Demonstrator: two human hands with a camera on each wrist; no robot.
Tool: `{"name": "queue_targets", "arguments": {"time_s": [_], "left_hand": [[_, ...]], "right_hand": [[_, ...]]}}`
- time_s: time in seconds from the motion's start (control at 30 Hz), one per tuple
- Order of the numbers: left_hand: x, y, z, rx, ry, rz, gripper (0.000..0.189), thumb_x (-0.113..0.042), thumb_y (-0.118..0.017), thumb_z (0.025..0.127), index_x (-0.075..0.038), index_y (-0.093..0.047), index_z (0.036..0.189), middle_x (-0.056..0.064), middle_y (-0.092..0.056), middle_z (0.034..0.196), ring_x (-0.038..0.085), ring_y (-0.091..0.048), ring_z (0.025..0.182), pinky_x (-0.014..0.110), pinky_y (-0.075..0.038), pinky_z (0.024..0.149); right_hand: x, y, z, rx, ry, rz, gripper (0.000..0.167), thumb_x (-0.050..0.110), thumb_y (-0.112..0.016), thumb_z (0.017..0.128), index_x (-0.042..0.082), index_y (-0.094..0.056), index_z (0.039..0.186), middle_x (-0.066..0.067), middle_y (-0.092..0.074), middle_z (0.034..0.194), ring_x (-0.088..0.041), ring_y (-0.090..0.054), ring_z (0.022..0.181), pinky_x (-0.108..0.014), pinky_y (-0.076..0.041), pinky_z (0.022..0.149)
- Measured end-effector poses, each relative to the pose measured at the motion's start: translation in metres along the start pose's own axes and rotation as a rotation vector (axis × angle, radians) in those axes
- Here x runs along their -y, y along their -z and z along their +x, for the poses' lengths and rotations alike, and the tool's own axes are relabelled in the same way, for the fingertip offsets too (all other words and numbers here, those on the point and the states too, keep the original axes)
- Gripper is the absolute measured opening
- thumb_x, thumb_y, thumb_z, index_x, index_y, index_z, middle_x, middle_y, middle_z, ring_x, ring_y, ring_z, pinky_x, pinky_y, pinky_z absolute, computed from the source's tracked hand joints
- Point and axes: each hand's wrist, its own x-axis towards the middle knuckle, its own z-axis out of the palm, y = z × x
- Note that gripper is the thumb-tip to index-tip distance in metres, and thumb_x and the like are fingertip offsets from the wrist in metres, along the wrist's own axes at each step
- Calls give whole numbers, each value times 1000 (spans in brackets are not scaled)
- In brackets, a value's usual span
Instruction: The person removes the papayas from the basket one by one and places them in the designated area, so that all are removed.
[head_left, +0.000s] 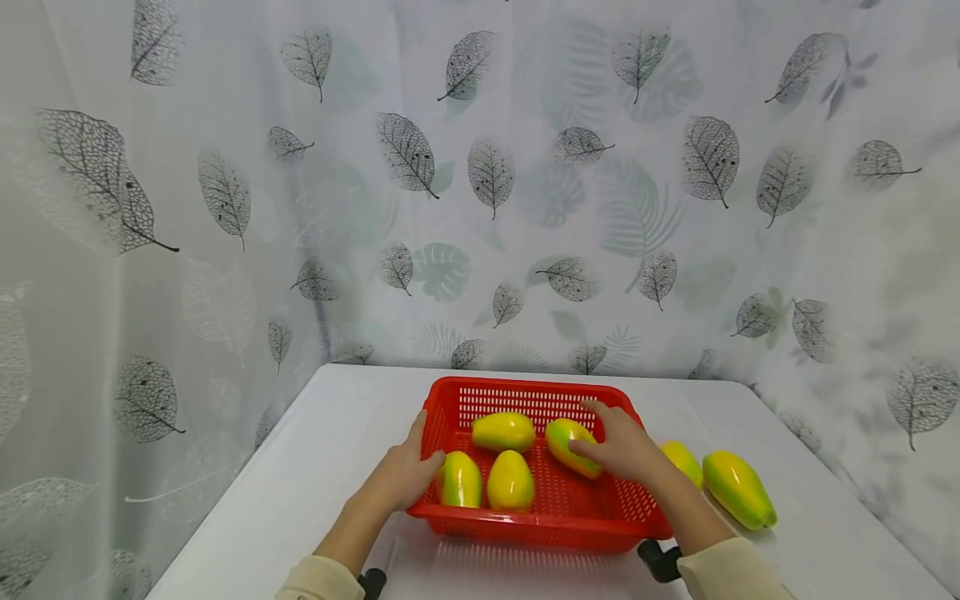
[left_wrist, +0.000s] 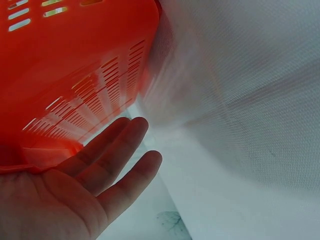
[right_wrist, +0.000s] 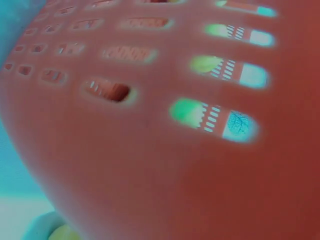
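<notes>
seemingly placing a fruit (head_left: 561, 437) inside the red basket (head_left: 517, 518) with right hand (head_left: 624, 442) loosely spread over it, left hand (head_left: 406, 472) relaxed at the rim, no grip visible; next, likely, reaching for the outer pair (head_left: 738, 489) on the table (head_left: 352, 433).

This is a curtained-off tabletop nook, perhaps in a home, as leaf-printed curtains (head_left: 525, 233) hang behind and beside a plain white table (head_left: 300, 500), hiding the room beyond.

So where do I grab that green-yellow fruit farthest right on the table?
Probably its plump middle, from above and slightly right: the green-yellow fruit lies on its side on the table, longer than wide, so gripping across its width should suit. A second fruit sits close on its left.
</notes>
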Motion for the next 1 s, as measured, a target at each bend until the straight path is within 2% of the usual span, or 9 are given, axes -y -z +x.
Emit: {"name": "queue_targets", "arguments": {"time_s": [0.17, 0.5, 0.77, 1.0], "left_hand": [[0, 0, 0, 5, -2, -7, 84, -36, -57, 98, -15, -13, 167, 13, -66, 94, 20, -62, 55, 32, -58, 57], [0, -1, 1, 0, -8, 1, 85, -36, -58, 98, -15, -13, 167, 13, -67, 96, 20, -62, 55, 32, -58, 57], [0, 0, 2, 3, 2, 5, 85, -37, -58, 98, -15, -13, 167, 13, -66, 93, 20, -62, 55, 32, -58, 57], [-1, 0, 1, 5, -7, 3, 85, -35, -58, 98, -14, -13, 167, 13, -66, 94, 19, -63, 56, 32, -59, 58]], "right_hand": [[-4, -5, 2, 29, 6, 6, 82, 39, -78, 87, 7, -43, 154, -29, -50, 148, -48, -53, 132, -68, -51, 100], [-5, -10, 7, 62, -1, -10, 89, 47, -80, 84, 9, -42, 155, -27, -50, 146, -43, -54, 128, -67, -52, 100], [-5, -17, 13, 69, -5, -18, 85, 39, -81, 85, 6, -44, 154, -24, -55, 140, -38, -56, 123, -65, -52, 101], [-4, -21, 15, 74, -43, -9, 88, 39, -83, 82, 8, -44, 154, -21, -56, 137, -35, -58, 119, -64, -54, 99]]}}
